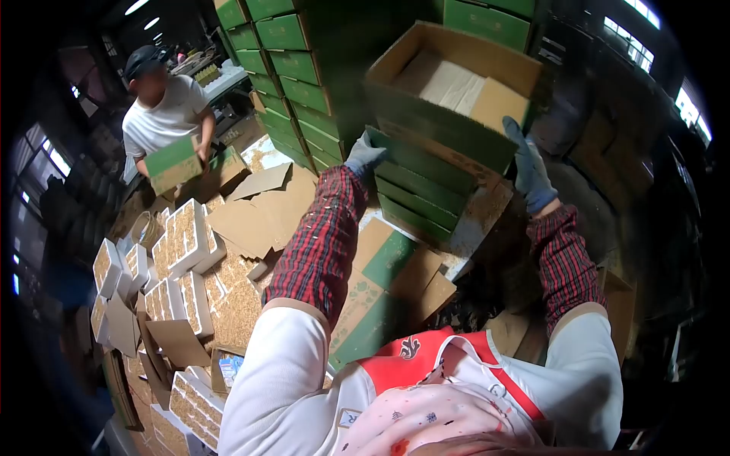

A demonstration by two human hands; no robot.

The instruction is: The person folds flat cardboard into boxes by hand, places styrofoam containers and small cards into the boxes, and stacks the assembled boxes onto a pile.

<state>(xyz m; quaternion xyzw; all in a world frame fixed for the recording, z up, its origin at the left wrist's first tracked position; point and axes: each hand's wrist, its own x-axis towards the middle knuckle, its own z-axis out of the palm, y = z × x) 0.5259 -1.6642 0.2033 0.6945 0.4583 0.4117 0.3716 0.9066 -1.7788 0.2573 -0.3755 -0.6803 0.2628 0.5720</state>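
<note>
The open box (441,120) is out in front of you, between your two gloved hands. Your left hand (365,155) is just below its left near corner, beside the short stack of green boxes (422,186). The fingers are bent, but you can't tell from here if they grip anything. Your right hand (534,173) is at the other end, with its fingers straight and not curled, right by the right near corner. The open box looks like it sits over the short stack, though the dark shadow makes it hard to be sure that they touch.

Behind and to the left, tall stacks of green boxes (298,64) stand close by, like a wall on that side. Nearer to you lies flat green and brown cardboard (384,262). Off to your left are white trays (182,239) full of brown bits, and brown cardboard sheets (266,213). Past them, a person in a white shirt (163,110) holds a green and brown box (173,163).

Your open box faces up, showing its pale sheet (454,86) inside. Its long side runs slantwise, from far left to near right.
</note>
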